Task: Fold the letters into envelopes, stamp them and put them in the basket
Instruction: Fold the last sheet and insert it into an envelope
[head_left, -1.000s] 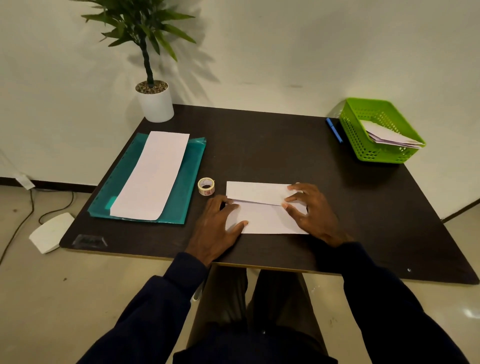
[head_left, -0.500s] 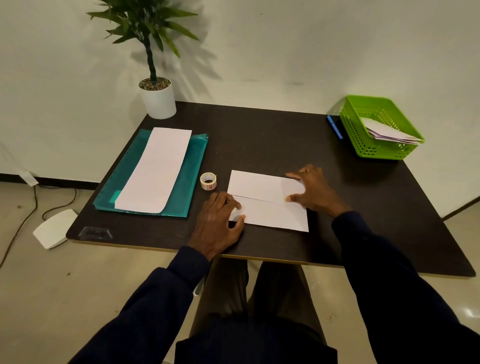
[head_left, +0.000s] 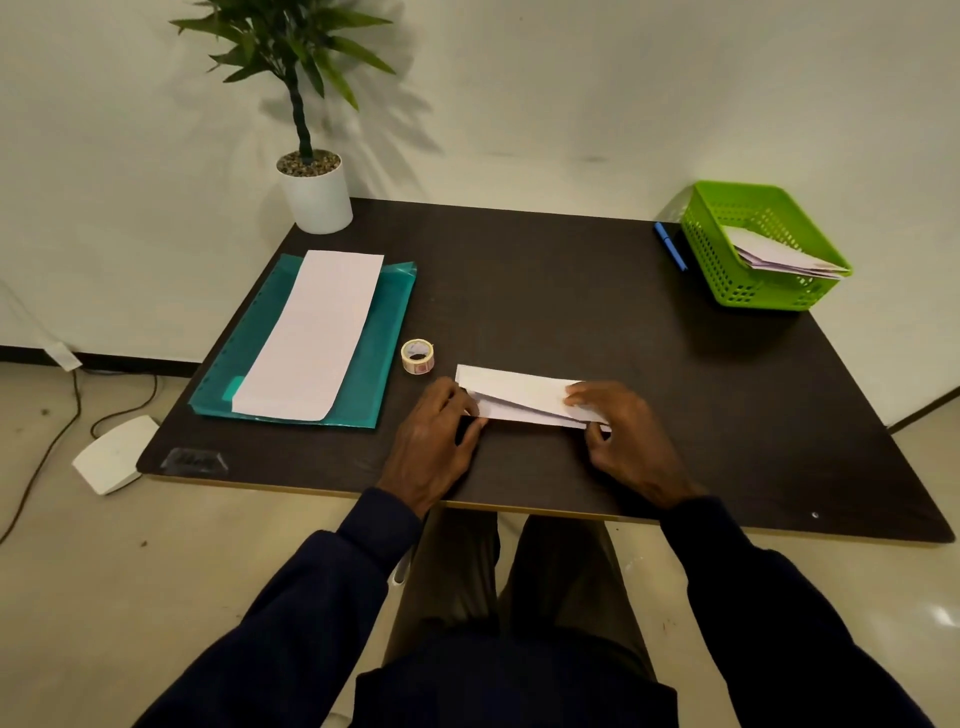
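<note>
So your white folded paper letter (head_left: 519, 396) is lying flat near the front edge of the dark brown desk (head_left: 545, 291), right in front of you, with its top flap lifted a little off the layer under it. Your left grip (head_left: 434, 441) pinches the left end, fingers curled on top and thumb at the near edge. Your right grip (head_left: 623, 441) has the right end, fingers over the flap and thumb tucked at the near edge. The small roll of stamps (head_left: 417, 356) sits just beside the letter's far-left corner, not touching it. Left of that there's a teal plastic folder (head_left: 395, 322) with a long white sheet (head_left: 317, 332) lying on it. The green plastic basket (head_left: 717, 260) is well apart at the back right corner with a few white envelopes (head_left: 779, 257) leaning inside, and a blue pen (head_left: 670, 252) is just beside its left wall.
</note>
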